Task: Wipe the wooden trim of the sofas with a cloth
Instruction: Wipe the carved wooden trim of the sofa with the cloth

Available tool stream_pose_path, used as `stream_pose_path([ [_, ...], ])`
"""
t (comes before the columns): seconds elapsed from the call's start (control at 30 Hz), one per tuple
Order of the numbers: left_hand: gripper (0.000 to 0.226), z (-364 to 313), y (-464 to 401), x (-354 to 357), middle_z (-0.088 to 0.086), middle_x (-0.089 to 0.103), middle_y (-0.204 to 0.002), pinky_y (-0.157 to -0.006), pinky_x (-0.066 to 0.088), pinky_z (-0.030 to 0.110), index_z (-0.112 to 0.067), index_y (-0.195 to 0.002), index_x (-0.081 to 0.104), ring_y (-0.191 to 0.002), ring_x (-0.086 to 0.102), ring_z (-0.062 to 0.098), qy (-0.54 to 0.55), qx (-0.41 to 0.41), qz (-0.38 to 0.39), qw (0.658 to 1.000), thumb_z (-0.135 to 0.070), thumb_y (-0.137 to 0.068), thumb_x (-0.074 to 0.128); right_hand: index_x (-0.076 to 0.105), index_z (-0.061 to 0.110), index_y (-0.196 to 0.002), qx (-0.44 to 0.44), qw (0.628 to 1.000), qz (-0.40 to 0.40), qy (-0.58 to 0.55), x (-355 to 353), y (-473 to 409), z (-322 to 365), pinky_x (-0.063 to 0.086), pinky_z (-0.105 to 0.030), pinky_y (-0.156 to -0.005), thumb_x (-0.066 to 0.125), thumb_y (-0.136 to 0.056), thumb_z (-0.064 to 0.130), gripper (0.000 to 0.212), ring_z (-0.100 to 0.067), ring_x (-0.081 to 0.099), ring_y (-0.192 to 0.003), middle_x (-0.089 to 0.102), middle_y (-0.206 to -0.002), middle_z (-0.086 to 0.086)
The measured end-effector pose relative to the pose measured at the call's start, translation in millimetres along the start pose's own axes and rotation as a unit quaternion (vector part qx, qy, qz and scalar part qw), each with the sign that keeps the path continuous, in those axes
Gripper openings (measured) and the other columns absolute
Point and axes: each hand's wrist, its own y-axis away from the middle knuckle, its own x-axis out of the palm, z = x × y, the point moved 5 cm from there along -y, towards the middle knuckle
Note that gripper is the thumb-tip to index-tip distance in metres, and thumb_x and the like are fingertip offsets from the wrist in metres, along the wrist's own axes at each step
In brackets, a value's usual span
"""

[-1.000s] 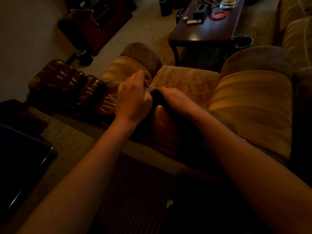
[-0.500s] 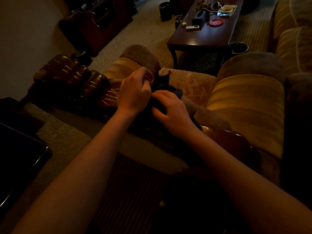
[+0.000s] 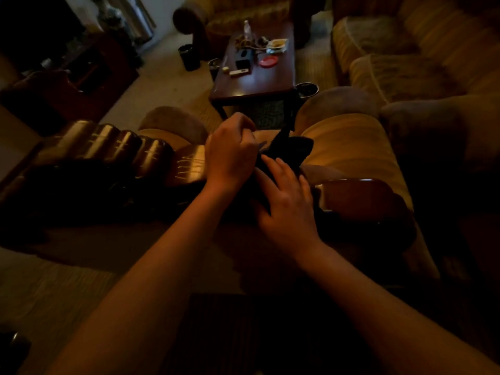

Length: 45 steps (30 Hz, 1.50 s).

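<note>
A dark cloth (image 3: 290, 150) lies bunched on top of the armchair's carved wooden trim (image 3: 113, 150), which runs glossy and dark across the chair's back. My left hand (image 3: 231, 155) has its fingers curled and pinches the cloth's near edge. My right hand (image 3: 288, 201) lies on the cloth with fingers spread and fairly straight, pressing it against the trim (image 3: 357, 196). The room is dim and the cloth's lower part is lost in shadow.
Beyond the striped armchair cushion (image 3: 349, 147) stands a dark coffee table (image 3: 259, 77) with small items on it. A sofa (image 3: 405, 55) fills the right side, another sofa (image 3: 232, 12) the far end. A dark cabinet (image 3: 89, 69) stands at left.
The view has tilted up, showing more of the room. My right hand has slid right and toward me along the trim, its fingers flatter on the cloth. My left hand still pinches the cloth.
</note>
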Motion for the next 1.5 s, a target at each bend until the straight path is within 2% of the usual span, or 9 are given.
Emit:
stream_pose_path([
  [0.23,0.027,-4.5,4.1,1.7,-0.001,0.061,-0.083,-0.078,0.045,0.038,-0.018,-0.086,0.058,-0.082,0.059,0.02,0.01,0.02,0.051,0.998,-0.024,-0.08,0.032,0.042,0.019,-0.138,0.148,0.983,-0.039,-0.098,2.0,-39.8,-34.1,0.035,-0.048,-0.104,0.026,-0.091,0.043,0.055,-0.019,0.043,-0.128,0.047,-0.139,-0.003],
  [0.37,0.019,-5.4,4.5,4.7,-0.001,0.059,-0.082,-0.083,0.047,0.042,-0.018,-0.086,0.056,-0.08,0.058,0.019,0.013,0.019,0.068,0.997,-0.014,-0.09,0.039,0.04,0.011,-0.139,0.086,0.975,-0.202,-0.039,14.5,26.8,-6.5,0.031,-0.05,-0.107,0.038,-0.094,0.034,0.05,-0.029,0.033,-0.136,0.038,-0.145,-0.014],
  [0.47,0.022,-8.4,7.0,4.2,0.005,0.063,-0.094,-0.079,0.041,0.035,-0.013,-0.096,0.06,-0.082,0.055,0.017,-0.022,0.038,0.087,0.995,-0.013,-0.092,0.038,0.029,0.018,-0.141,0.068,0.967,-0.241,0.036,38.2,59.2,-1.1,0.028,-0.05,-0.109,0.054,-0.092,0.027,0.055,-0.029,0.025,-0.139,0.028,-0.148,-0.014],
  [0.6,0.024,-10.5,9.4,0.3,0.009,0.065,-0.099,-0.083,0.044,0.039,-0.011,-0.099,0.061,-0.091,0.06,0.025,-0.036,0.058,0.089,0.994,-0.013,-0.091,0.038,0.031,0.024,-0.139,0.046,0.978,-0.193,0.071,17.0,41.2,-27.5,0.026,-0.054,-0.108,0.055,-0.083,0.049,0.066,-0.023,0.035,-0.134,0.038,-0.146,-0.009],
  [0.77,0.024,-13.6,13.2,0.8,0.002,0.057,-0.091,-0.088,0.046,0.044,-0.011,-0.1,0.06,-0.091,0.059,0.025,-0.029,0.064,0.109,0.992,-0.014,-0.093,0.037,0.037,0.015,-0.141,0.134,0.979,-0.129,-0.081,-1.7,42.6,-52.8,0.026,-0.052,-0.109,0.053,-0.07,0.061,0.085,-0.021,0.033,-0.135,0.037,-0.147,-0.005],
  [1.07,0.027,-13.6,13.3,-0.2,0.009,0.063,-0.103,-0.078,0.041,0.034,-0.01,-0.101,0.062,-0.093,0.059,0.024,-0.027,0.059,0.105,0.992,-0.017,-0.093,0.037,0.04,0.02,-0.14,0.091,0.982,-0.16,0.051,9.0,21.9,-0.3,0.024,-0.057,-0.109,0.064,-0.076,0.051,0.075,-0.023,0.027,-0.14,0.036,-0.148,-0.004],
  [1.2,0.027,-13.5,15.1,-1.5,0.01,0.063,-0.104,-0.074,0.039,0.032,-0.009,-0.101,0.062,-0.093,0.058,0.025,-0.03,0.063,0.098,0.993,-0.016,-0.093,0.037,0.035,0.027,-0.142,0.126,0.986,-0.112,-0.003,0.5,22.3,-15.6,0.015,-0.053,-0.111,0.069,-0.076,0.046,0.076,-0.013,0.021,-0.141,0.028,-0.152,0.005],
  [1.4,0.025,-14.2,16.8,-2.2,0.01,0.062,-0.101,-0.082,0.044,0.037,-0.01,-0.102,0.059,-0.093,0.059,0.026,-0.026,0.065,0.112,0.991,-0.015,-0.094,0.037,0.038,0.025,-0.14,0.214,0.953,-0.099,-0.192,-3.4,33.7,-43.9,0.032,-0.05,-0.108,0.073,-0.069,0.043,0.081,-0.017,0.034,-0.135,0.037,-0.146,0.001],
  [1.5,0.025,-15.8,16.2,0.6,0.009,0.062,-0.1,-0.082,0.043,0.037,-0.01,-0.104,0.059,-0.094,0.058,0.027,-0.039,0.073,0.122,0.989,-0.015,-0.094,0.036,0.036,0.021,-0.141,0.216,0.959,-0.109,-0.148,-6.2,37.6,-47.2,0.032,-0.05,-0.108,0.075,-0.069,0.046,0.085,-0.018,0.033,-0.135,0.038,-0.146,-0.001],
])
